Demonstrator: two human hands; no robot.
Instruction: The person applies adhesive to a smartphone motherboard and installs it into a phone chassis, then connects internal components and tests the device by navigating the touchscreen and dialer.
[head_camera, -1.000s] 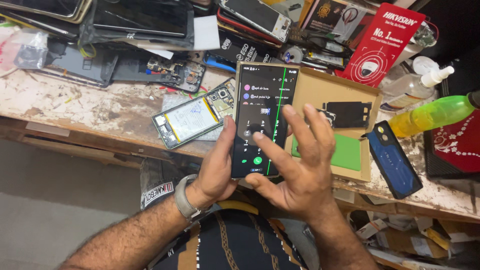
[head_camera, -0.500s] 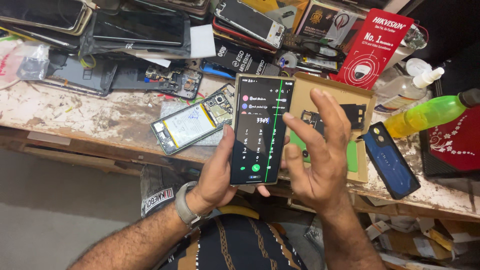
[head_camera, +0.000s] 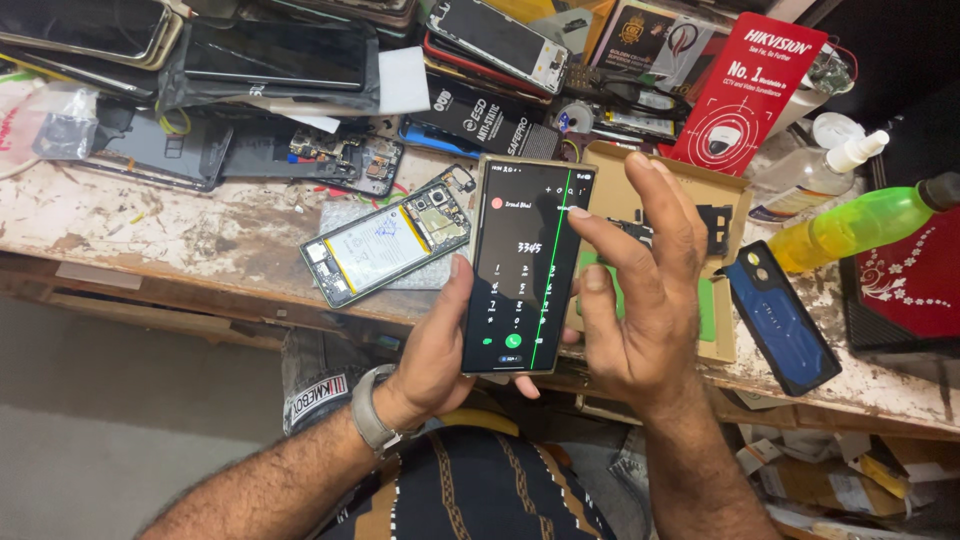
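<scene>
- I see the left hand wrapped around a smartphone, palm behind its lower half, thumb along the left edge, fingertips showing under the bottom edge. Grip is closed on the phone.
- The phone is held in the air just above the near edge of the workbench, screen facing the camera and lit with a dial pad. A thin green vertical line runs the full height of the display, right of centre.
- The phone's long axis is close to upright in the head view, top tilted slightly right and away from the body.
- The right hand is just right of the phone, fingers spread and loosely curled, holding nothing. Its index fingertip sits at the screen's upper right edge, on or next to the green line; I can't tell if it touches the glass.
- The right hand is the nearer free hand; the screen lies directly left of its fingertips.
- On the bench behind: an opened phone with exposed battery, a blue phone case, a yellow-green bottle.
</scene>
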